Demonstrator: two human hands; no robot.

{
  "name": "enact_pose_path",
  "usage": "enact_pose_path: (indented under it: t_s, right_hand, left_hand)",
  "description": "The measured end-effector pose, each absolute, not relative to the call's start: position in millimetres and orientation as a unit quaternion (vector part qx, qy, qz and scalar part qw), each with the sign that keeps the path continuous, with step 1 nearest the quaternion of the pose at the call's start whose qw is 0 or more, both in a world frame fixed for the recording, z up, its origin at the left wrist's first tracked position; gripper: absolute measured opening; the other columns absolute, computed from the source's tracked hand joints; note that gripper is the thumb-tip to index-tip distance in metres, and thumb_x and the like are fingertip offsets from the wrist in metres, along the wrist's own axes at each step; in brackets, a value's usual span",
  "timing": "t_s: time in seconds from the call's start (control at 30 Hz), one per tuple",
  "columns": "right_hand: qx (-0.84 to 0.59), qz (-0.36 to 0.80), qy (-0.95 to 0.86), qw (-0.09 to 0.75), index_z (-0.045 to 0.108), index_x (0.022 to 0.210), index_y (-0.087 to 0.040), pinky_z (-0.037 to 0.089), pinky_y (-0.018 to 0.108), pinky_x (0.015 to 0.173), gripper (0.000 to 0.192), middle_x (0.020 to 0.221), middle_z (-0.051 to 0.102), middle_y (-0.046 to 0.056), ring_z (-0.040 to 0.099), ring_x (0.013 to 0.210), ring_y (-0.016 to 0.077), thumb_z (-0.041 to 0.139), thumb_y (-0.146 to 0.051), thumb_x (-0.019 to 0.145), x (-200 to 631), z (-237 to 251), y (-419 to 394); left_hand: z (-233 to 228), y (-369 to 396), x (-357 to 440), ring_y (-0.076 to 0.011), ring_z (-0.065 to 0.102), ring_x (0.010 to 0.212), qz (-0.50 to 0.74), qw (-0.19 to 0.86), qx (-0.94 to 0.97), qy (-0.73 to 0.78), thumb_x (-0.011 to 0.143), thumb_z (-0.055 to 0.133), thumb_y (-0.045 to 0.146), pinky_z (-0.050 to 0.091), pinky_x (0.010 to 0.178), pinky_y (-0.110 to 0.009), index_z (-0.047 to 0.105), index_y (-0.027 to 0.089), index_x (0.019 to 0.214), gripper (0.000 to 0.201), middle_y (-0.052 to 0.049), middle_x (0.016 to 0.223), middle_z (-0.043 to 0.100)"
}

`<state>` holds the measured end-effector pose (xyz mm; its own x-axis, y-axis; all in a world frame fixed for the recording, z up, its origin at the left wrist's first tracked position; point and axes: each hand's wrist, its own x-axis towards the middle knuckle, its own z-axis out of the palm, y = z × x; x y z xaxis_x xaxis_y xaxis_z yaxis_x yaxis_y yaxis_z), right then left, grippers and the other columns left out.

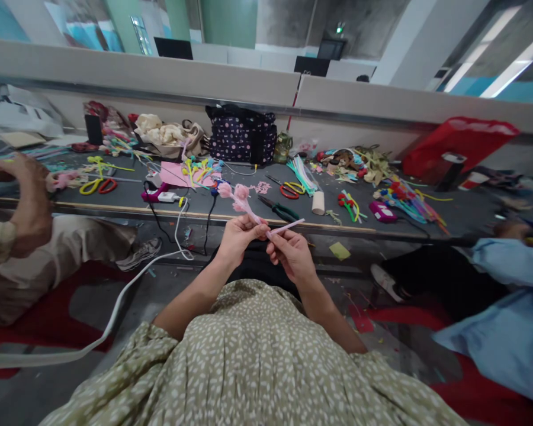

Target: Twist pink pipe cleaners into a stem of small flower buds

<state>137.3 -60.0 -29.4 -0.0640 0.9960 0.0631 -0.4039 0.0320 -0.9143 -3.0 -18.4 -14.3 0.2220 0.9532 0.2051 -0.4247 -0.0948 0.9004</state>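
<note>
My left hand [238, 235] grips the stems of a bunch of pink pipe-cleaner flowers [236, 196], their fuzzy heads pointing up and to the left over the table edge. My right hand [292, 253] pinches a loose pink pipe cleaner [288, 227] that runs from the stems out to the right. Both hands hover above my lap, over a green spotted dress [253, 361], just in front of the low dark table [453, 222].
The table carries scissors [288, 190], green-handled pliers [281, 209], a tape roll [318, 203], coloured pipe cleaners [408, 198], a dotted bag [242, 136] and a glue gun with white cable [160, 194]. Another person sits at left [31, 207], a third at right [510, 307].
</note>
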Motion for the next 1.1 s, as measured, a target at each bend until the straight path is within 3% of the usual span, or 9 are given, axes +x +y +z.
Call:
enact_pose_path:
  t_s: [0.33, 0.5, 0.57, 0.73, 0.9, 1.1]
  right_hand:
    - [-0.425, 0.356, -0.551, 0.624, 0.068, 0.091, -0.02, 0.048, 0.021, 0.047, 0.019, 0.066, 0.069, 0.0, 0.06, 0.053, 0.0112, 0.063, -0.037, 0.084, 132, -34, -68]
    - [-0.42, 0.166, -0.682, 0.575, 0.07, 0.096, -0.023, 0.054, 0.031, 0.07, 0.019, 0.078, 0.07, 0.004, 0.065, 0.07, 0.0164, 0.054, -0.032, 0.09, 140, -40, -68]
    - [-0.42, 0.146, -0.692, 0.569, 0.07, 0.095, -0.023, 0.054, 0.032, 0.072, 0.019, 0.077, 0.07, 0.004, 0.065, 0.072, 0.0171, 0.054, -0.031, 0.09, 141, -41, -67]
    - [-0.431, 0.346, -0.558, 0.619, 0.068, 0.092, -0.021, 0.051, 0.024, 0.049, 0.021, 0.067, 0.07, 0.001, 0.06, 0.052, 0.0128, 0.06, -0.039, 0.086, 134, -38, -66]
    - [-0.385, 0.475, -0.498, 0.615, 0.067, 0.093, -0.018, 0.051, 0.022, 0.047, 0.028, 0.068, 0.071, 0.002, 0.06, 0.052, 0.0108, 0.072, -0.039, 0.075, 133, -32, -65]
    - [-0.361, 0.57, -0.437, 0.595, 0.067, 0.085, -0.018, 0.044, 0.018, 0.041, 0.022, 0.06, 0.067, -0.002, 0.053, 0.044, 0.0071, 0.074, -0.035, 0.073, 139, -28, -63]
  left_hand:
    - [-15, -18, -2, -0.0069, 0.052, 0.05, 0.575, 0.604, 0.473, 0.284, 0.06, 0.083, 0.031, 0.043, 0.051, -0.02, 0.067, 0.012, 0.066, 0.026, 0.0, 0.06, 0.062]
    - [-15, -17, -1, -0.0074, 0.052, 0.049, 0.571, 0.6, 0.473, 0.3, 0.06, 0.083, 0.032, 0.042, 0.048, -0.02, 0.067, 0.012, 0.065, 0.026, -0.001, 0.059, 0.063]
    - [-15, -18, -1, -0.0073, 0.051, 0.048, 0.572, 0.6, 0.471, 0.302, 0.059, 0.083, 0.031, 0.041, 0.047, -0.02, 0.066, 0.012, 0.063, 0.026, -0.001, 0.058, 0.062]
    - [-14, -17, 1, -0.0068, 0.05, 0.046, 0.593, 0.583, 0.475, 0.29, 0.061, 0.083, 0.029, 0.041, 0.048, -0.02, 0.06, 0.013, 0.055, 0.029, 0.001, 0.053, 0.057]
    - [-14, -17, 0, -0.0073, 0.053, 0.05, 0.593, 0.581, 0.478, 0.287, 0.063, 0.082, 0.03, 0.044, 0.052, -0.02, 0.064, 0.013, 0.061, 0.025, 0.001, 0.056, 0.06]
    - [-14, -19, -2, -0.0114, 0.06, 0.06, 0.563, 0.607, 0.489, 0.273, 0.063, 0.082, 0.031, 0.049, 0.059, -0.022, 0.072, 0.014, 0.079, 0.025, -0.003, 0.067, 0.067]
